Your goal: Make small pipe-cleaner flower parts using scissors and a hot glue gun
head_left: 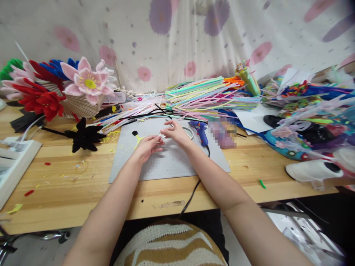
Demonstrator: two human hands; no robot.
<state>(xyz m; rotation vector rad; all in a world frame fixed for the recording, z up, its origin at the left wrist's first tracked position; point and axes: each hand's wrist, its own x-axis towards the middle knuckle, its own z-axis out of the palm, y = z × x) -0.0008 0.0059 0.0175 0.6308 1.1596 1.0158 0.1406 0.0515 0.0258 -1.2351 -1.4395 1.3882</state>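
Over the grey cutting mat (133,168), my left hand (149,147) and my right hand (175,133) meet with their fingertips close together. Both are closed in a pinch around something small and pale between them, too small to name. A thin dark tip shows by the fingers of my right hand. Beside my left hand lies a yellow piece (138,139), with a round black piece (135,133) just behind it. To the right of my right hand are a roll of pale tape (190,133), partly covered by the hand, and a blue glue gun (200,132).
Bundles of coloured pipe cleaners (196,94) lie along the back. A black fuzzy flower (84,135) rests at left, before a pink flower (89,83) and red ones. A white thread cone (313,170) lies at right. The glue gun's cord (191,197) crosses the front edge.
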